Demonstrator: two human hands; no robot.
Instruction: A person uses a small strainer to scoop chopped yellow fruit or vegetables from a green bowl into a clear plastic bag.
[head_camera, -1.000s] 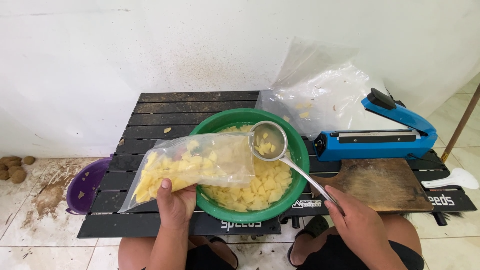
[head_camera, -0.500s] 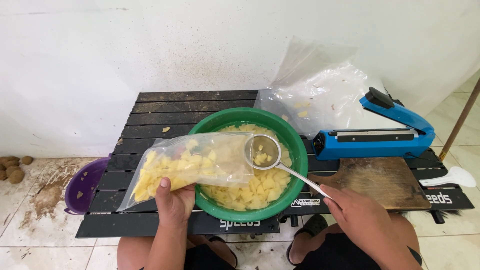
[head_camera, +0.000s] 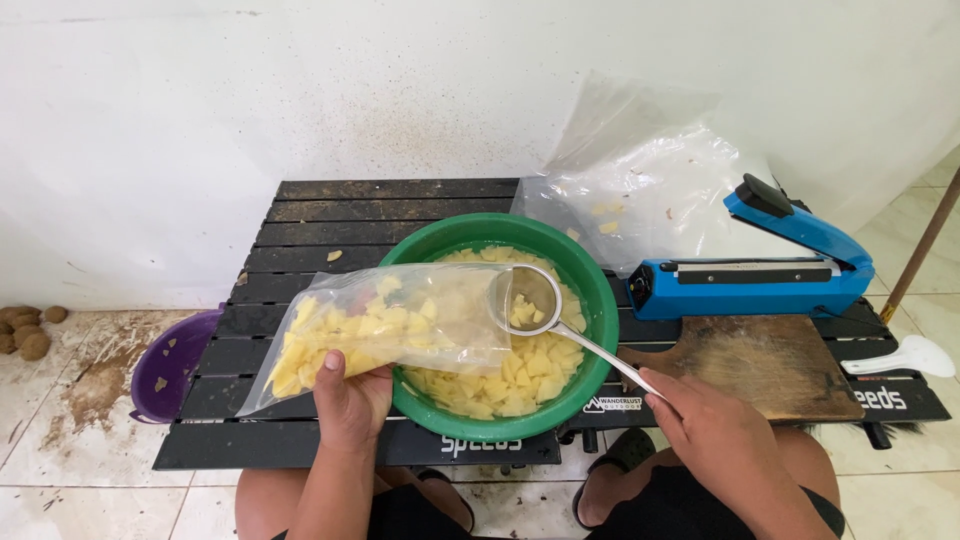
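Head view: left hand (head_camera: 350, 398) grips clear bag (head_camera: 385, 325) sideways, mouth at 3 o'clock; right hand (head_camera: 715, 432) holds ladle (head_camera: 528, 299) feeding yellow chunks (head_camera: 500, 380) over green bowl (head_camera: 590, 290), catching spills.

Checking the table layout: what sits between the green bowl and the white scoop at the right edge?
In the head view, a worn wooden cutting board lies between the green bowl and the white scoop.

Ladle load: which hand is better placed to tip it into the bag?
Right. The right hand already holds the ladle at the mouth of the plastic bag; the left hand grips the bag.
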